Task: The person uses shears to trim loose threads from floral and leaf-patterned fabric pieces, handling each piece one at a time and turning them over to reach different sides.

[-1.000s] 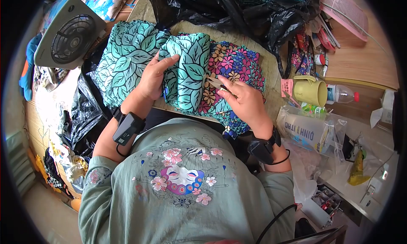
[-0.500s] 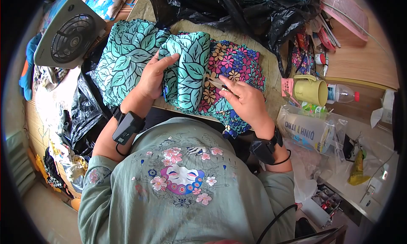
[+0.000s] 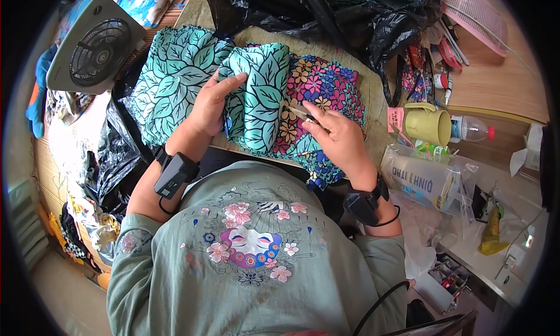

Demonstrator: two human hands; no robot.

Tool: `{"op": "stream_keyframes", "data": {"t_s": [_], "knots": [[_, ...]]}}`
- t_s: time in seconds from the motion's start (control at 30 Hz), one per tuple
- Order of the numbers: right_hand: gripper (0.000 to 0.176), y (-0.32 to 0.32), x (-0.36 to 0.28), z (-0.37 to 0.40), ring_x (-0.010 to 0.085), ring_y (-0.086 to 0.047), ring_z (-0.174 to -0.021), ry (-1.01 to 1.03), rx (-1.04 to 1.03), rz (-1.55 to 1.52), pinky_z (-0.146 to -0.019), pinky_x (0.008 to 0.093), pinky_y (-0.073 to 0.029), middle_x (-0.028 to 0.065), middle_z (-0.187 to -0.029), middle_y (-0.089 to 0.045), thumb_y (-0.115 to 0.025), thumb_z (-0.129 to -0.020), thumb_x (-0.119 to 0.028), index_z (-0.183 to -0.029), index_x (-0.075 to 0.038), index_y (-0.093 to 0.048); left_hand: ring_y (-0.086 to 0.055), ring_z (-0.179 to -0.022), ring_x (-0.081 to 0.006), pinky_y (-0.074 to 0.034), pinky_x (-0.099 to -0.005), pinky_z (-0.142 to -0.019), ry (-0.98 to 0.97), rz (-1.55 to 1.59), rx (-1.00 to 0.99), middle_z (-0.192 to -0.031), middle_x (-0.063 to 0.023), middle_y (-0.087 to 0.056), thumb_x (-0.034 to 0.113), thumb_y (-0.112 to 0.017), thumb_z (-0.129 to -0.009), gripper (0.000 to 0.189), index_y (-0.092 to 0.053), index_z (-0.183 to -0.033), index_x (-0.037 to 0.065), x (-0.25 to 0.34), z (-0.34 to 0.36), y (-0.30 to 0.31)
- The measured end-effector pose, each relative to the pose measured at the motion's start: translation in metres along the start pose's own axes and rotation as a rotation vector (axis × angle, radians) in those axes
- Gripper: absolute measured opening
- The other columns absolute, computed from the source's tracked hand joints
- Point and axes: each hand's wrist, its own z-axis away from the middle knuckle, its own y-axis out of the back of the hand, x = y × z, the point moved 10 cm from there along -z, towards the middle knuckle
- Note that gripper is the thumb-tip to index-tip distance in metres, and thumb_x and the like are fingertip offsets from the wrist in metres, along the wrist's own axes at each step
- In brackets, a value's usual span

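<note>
A teal fabric piece with black-outlined leaves [image 3: 263, 97] lies folded in front of me. My left hand [image 3: 211, 102] is closed on its left edge, thumb on top and the other fingers partly hidden under the cloth. In my right hand [image 3: 339, 139] is a small pair of thread snips [image 3: 300, 111], held between thumb and fingers, blades pointing left at the fabric's right edge. Beneath lies fabric with pink, orange and blue flowers [image 3: 329, 82]. To the left spreads a stack of leaf-print fabric [image 3: 175, 82].
A black plastic bag [image 3: 344, 24] covers the table's back. Right of the table are a yellow mug [image 3: 429, 125], a plastic bottle [image 3: 471, 129], a clear printed bag [image 3: 420, 175] and a pink basket [image 3: 475, 15]. A box fan [image 3: 96, 47] stands at left.
The fingers of my right hand have spread slightly around the snips, and the blades look a little wider apart. My left hand and the fabric have stayed in place.
</note>
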Motion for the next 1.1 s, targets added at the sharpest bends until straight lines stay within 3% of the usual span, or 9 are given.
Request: {"op": "stream_keyframes", "data": {"t_s": [1.1], "knots": [[0.037, -0.0005, -0.0035, -0.0022, 0.0203, -0.052, -0.057, 0.003, -0.054, 0.029, -0.054, 0.0300, -0.043, 0.0078, -0.069, -0.055, -0.065, -0.081, -0.023, -0.117, -0.016, -0.060, -0.061, -0.088, -0.0171, -0.051, -0.0309, -0.077, 0.012, 0.029, -0.014, -0.103, -0.0078, -0.061, 0.011, -0.053, -0.087, 0.031, -0.049, -0.116, 0.003, -0.0025, -0.0018, 0.0026]]}}
